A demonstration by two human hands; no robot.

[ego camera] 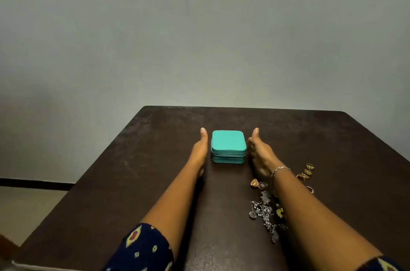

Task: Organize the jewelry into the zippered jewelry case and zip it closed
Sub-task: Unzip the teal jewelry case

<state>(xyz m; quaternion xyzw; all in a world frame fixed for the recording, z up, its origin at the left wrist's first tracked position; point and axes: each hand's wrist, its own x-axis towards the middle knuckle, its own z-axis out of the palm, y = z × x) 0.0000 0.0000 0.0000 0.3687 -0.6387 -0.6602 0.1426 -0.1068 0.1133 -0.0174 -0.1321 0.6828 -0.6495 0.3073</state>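
Fingers (251,147) straight: left hand (199,152) and right hand (260,154) flanking teal jewelry case (228,145), contact unclear. Rings (307,172) and silver necklace (264,211) right of case; broad tabletop (144,171) leftward to edge.

No writing, label, brand or number can be read. The lid and side of the teal jewelry case (228,142) are plain, as is the counter (155,160) around it.

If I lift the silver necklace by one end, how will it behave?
The silver necklace lies in loose bends on the table, so it will probably hang limp. Its many small dangling parts look apt to snag or tangle.
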